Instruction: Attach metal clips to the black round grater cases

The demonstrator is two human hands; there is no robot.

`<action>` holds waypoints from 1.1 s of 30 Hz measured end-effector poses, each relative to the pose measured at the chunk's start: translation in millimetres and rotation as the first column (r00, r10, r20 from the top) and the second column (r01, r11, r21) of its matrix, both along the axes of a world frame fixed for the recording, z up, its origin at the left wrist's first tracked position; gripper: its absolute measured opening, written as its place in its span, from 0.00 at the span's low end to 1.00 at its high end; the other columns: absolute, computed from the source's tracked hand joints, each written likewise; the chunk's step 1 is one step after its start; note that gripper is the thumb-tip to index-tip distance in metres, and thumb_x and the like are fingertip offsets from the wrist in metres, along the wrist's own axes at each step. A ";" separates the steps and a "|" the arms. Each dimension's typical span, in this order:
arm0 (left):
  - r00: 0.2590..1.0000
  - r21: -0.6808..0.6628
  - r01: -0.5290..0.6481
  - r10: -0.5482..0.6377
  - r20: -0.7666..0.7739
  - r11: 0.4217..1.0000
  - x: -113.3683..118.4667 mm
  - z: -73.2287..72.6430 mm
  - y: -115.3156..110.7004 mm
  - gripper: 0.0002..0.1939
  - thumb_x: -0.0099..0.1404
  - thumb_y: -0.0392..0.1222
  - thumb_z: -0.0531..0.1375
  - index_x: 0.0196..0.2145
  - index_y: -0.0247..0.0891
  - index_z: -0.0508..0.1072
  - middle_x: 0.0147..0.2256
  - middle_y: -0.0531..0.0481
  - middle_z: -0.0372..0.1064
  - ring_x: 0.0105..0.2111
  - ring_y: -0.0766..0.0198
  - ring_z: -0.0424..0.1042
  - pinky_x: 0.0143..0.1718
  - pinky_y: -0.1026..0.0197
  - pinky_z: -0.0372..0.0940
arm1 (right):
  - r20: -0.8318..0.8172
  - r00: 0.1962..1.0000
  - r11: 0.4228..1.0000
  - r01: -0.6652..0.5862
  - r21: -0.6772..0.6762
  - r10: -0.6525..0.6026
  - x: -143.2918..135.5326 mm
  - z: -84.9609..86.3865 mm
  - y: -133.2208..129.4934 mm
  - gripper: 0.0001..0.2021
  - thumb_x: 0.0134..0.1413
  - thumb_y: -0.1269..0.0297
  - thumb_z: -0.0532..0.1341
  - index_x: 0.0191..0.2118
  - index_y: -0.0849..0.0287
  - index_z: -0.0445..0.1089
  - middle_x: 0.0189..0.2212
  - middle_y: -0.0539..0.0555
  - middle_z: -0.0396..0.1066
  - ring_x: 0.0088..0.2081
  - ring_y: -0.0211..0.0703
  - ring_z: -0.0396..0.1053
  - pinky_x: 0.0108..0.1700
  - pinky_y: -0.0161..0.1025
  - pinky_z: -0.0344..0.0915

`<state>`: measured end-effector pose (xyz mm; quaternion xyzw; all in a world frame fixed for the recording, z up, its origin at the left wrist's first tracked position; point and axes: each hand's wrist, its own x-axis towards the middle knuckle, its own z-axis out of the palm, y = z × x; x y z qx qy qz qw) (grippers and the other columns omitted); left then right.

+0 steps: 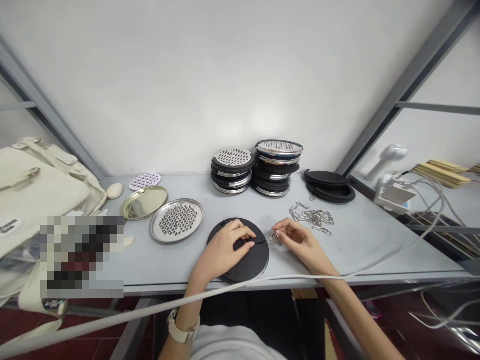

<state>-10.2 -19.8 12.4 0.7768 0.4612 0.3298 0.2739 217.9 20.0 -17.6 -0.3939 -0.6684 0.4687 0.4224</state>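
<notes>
My left hand (227, 245) rests on top of a round black disc (249, 262) near the table's front edge. Its fingers are curved, and a gap shows between thumb and forefinger, close to a slot in the disc. My right hand (302, 243) is closed in a pinch on a small shiny metal clip (275, 234), just right of the disc and apart from it. Behind that hand lies a loose pile of similar metal clips (315, 217). A metal grater plate (177, 221) with raised holes lies left of the disc.
Two stacks of black-rimmed grater discs (232, 172) stand by the wall. More black rings (330, 186) are at the right. A gold-coloured lid (144, 202), a purple perforated disc (145, 181) and a cream bag (48, 185) are left. A white cable (210, 294) crosses in front.
</notes>
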 end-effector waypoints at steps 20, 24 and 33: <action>1.000 0.000 -0.006 0.006 0.004 1.000 0.2 0.8 -0.4 0.09 0.65 0.35 0.58 0.42 0.44 0.73 0.40 0.53 0.66 0.41 0.65 0.67 0.46 0.63 0.61 | 0.067 0.998 1.000 0.018 0.015 -0.019 -2.9 -0.2 -2.7 0.11 0.58 0.56 0.61 0.38 0.59 0.69 0.29 0.51 0.67 0.33 0.40 0.65 0.38 0.37 0.61; 1.000 0.000 -0.005 0.005 0.007 1.000 0.1 0.6 -0.4 0.09 0.65 0.35 0.58 0.42 0.44 0.73 0.40 0.53 0.66 0.41 0.65 0.68 0.45 0.63 0.61 | 0.071 0.994 0.994 0.078 0.077 -0.084 -2.5 0.8 -1.4 0.10 0.59 0.56 0.60 0.37 0.58 0.69 0.29 0.50 0.66 0.33 0.40 0.64 0.39 0.37 0.61; 1.000 0.006 0.000 0.000 0.000 1.000 -0.5 0.3 -0.1 0.09 0.66 0.36 0.58 0.42 0.43 0.73 0.40 0.52 0.66 0.41 0.65 0.68 0.46 0.62 0.61 | 0.022 0.999 0.999 -0.031 0.020 0.031 -1.9 8.0 -5.7 0.10 0.64 0.56 0.55 0.35 0.57 0.64 0.28 0.49 0.65 0.31 0.39 0.65 0.38 0.36 0.62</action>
